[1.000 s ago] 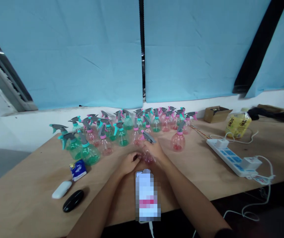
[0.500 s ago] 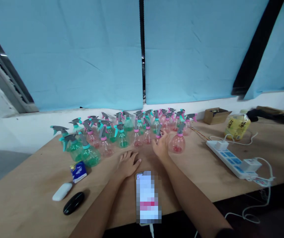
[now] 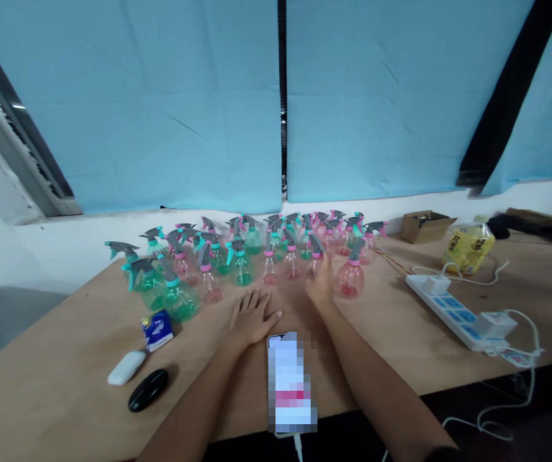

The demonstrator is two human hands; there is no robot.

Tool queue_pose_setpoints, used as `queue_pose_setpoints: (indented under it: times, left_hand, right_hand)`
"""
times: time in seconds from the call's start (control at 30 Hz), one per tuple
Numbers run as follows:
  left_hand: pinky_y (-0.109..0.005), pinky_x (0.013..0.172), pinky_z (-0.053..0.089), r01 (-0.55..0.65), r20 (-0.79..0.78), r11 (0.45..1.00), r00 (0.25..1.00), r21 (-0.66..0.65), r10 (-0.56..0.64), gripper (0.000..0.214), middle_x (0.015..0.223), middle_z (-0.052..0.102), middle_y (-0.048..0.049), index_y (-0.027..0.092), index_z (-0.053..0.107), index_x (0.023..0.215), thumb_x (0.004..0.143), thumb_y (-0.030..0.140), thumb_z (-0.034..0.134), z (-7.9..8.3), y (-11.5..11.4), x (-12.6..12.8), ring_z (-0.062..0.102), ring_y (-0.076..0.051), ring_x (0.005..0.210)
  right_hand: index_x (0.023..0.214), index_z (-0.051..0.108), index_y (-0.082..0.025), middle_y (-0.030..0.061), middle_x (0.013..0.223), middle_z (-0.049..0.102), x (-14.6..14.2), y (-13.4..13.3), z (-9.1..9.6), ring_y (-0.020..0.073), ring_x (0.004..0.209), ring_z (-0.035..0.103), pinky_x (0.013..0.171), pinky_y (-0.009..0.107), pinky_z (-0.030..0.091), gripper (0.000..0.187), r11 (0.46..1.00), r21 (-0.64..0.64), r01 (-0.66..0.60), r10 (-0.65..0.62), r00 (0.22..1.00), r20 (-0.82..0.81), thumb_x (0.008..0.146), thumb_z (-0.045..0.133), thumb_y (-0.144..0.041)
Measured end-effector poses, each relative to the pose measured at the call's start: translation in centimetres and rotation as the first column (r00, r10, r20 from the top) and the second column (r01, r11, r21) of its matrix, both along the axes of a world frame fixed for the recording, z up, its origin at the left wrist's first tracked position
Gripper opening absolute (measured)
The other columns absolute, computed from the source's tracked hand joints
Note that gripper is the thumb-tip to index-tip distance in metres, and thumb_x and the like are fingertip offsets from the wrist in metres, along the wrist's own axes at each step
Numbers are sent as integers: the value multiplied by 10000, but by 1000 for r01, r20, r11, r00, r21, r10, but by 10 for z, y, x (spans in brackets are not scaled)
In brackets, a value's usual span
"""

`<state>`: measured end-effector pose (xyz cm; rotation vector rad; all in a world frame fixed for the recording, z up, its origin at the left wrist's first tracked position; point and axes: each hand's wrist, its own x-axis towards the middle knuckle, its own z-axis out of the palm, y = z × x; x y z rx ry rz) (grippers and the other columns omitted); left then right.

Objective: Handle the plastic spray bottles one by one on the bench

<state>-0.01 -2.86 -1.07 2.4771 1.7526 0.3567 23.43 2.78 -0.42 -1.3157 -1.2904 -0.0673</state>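
Note:
Many spray bottles with grey trigger heads stand along the back of the table, some with pink collars and some with teal. My right hand [image 3: 321,282] is wrapped round the body of a pink spray bottle [image 3: 316,255] in the front row; most of its body is hidden by the fingers. Just right of that hand stands another pink spray bottle [image 3: 350,280]. My left hand [image 3: 253,317] lies flat on the table, fingers spread, holding nothing. Ahead of it are a green spray bottle [image 3: 243,273] and a pink spray bottle [image 3: 212,289].
A phone [image 3: 291,385] with a cable lies between my forearms. At left are a blue packet [image 3: 158,330], a white case [image 3: 126,367] and a black oval case [image 3: 148,390]. A power strip [image 3: 449,312], a yellow-labelled bottle [image 3: 469,247] and a cardboard box [image 3: 427,227] occupy the right.
My right hand has closed further round the pink spray bottle, whose head now looks more tilted. My left hand stays flat, its fingers slightly more spread. The whole view has shifted slightly.

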Motion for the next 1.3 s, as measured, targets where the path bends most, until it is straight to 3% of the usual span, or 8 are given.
queue_pose_setpoints:
  times: [0.1, 0.23, 0.4, 0.57, 0.7, 0.87, 1.07, 1.3]
  left_hand:
    - [-575, 1154, 49, -1, 14, 1000, 1000, -7, 1, 815, 1608, 217, -119, 273, 389, 1479, 836, 770, 333, 1, 0, 0, 140, -363, 1481]
    - [-576, 1152, 59, 0, 26, 1000, 1000, -14, 0, 824, 1605, 220, -132, 263, 386, 1482, 834, 771, 344, 5, -2, 1, 141, -374, 1479]
    - [-576, 1153, 56, 8, 29, 1000, 1000, -18, -8, 821, 1611, 200, -130, 265, 369, 1491, 840, 765, 333, 4, -1, 1, 135, -369, 1481]
    - [-578, 1152, 60, 3, 24, 1000, 1000, -11, -2, 812, 1606, 222, -128, 267, 384, 1481, 838, 761, 347, 1, 2, 0, 139, -378, 1478]
    - [-585, 1150, 51, 10, 32, 1000, 999, -3, -10, 822, 1605, 221, -132, 263, 391, 1480, 834, 770, 345, -1, 3, -1, 138, -386, 1477]
    - [-592, 1146, 52, 11, 44, 1000, 999, -3, -11, 819, 1605, 231, -121, 274, 379, 1486, 833, 767, 354, -2, 4, -1, 141, -397, 1473]
    - [-588, 1144, 66, 5, 10, 1000, 1000, 3, -5, 818, 1602, 240, -126, 274, 393, 1478, 834, 774, 331, 0, 3, 0, 165, -388, 1469]
    - [-577, 1142, 82, 2, 1, 1000, 1000, -8, -2, 819, 1594, 266, -133, 265, 401, 1472, 836, 774, 320, 7, -1, 3, 185, -387, 1463]
  right_hand:
    - [1450, 217, -110, 221, 1367, 433, -2, -2, 4, 330, 1314, 399, 1069, 519, 358, 827, 999, 36, 0, 0, 1000, 14, 681, 520, -136]
    - [1463, 157, -104, 231, 1474, 286, -6, -18, 22, 323, 1433, 214, 1132, 562, 255, 821, 989, 133, 67, -70, 997, 17, 729, 518, -173]
    - [1380, 350, -156, 191, 1473, 315, -1, -44, 48, 312, 1452, 195, 1132, 588, 240, 597, 957, 281, 70, -118, 980, 157, 802, 487, -214]
    - [1365, 386, -141, 203, 1496, 299, 23, -51, 60, 349, 1462, 153, 1121, 643, 182, 590, 890, 288, 353, -392, 915, 91, 799, 515, -242]
    - [1444, 279, -129, 222, 1533, 235, 43, -43, 54, 375, 1449, 160, 1098, 666, 168, 731, 867, 159, 473, -476, 879, -20, 771, 526, -273]
    - [1460, 262, -162, 201, 1382, 470, 52, -33, 40, 341, 1257, 469, 1032, 575, 325, 735, 920, 16, 391, -388, 915, -109, 776, 510, -265]
    - [1388, 404, -168, 169, 1277, 568, 51, -29, 40, 310, 1127, 563, 961, 463, 413, 687, 941, 21, 338, -330, 930, -159, 726, 557, -269]
    - [1187, 616, -189, 44, 867, 679, 21, -35, 39, 199, 731, 598, 736, 323, 468, 451, 999, -32, -32, 26, 985, -170, 753, 575, -307]
